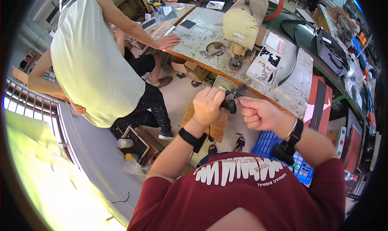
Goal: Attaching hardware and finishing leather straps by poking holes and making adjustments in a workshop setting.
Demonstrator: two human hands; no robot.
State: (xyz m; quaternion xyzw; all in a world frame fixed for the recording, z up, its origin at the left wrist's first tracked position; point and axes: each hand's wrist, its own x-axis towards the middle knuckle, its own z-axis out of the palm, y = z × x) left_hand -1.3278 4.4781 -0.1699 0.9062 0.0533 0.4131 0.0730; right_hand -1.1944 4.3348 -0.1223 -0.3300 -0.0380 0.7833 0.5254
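My left hand (pixel 208 105) is closed around a small black tool (pixel 229 105) with a dark handle, held up in front of my chest. My right hand (pixel 258 113) pinches the thin metal tip of that tool (pixel 237 94) between thumb and fingers. Both wrists wear black bands. Just beyond my hands is the front edge of a worn workbench (pixel 283 91) carrying a cream press machine (pixel 242 23) and a white tray (pixel 264 63) of small black parts.
Another person in a white shirt (pixel 91 57) stands at the left, one hand (pixel 169 41) resting on the bench. A wooden stool (pixel 216 124) and a blue crate (pixel 268 144) sit below my hands. Black bags (pixel 331 55) lie at the right.
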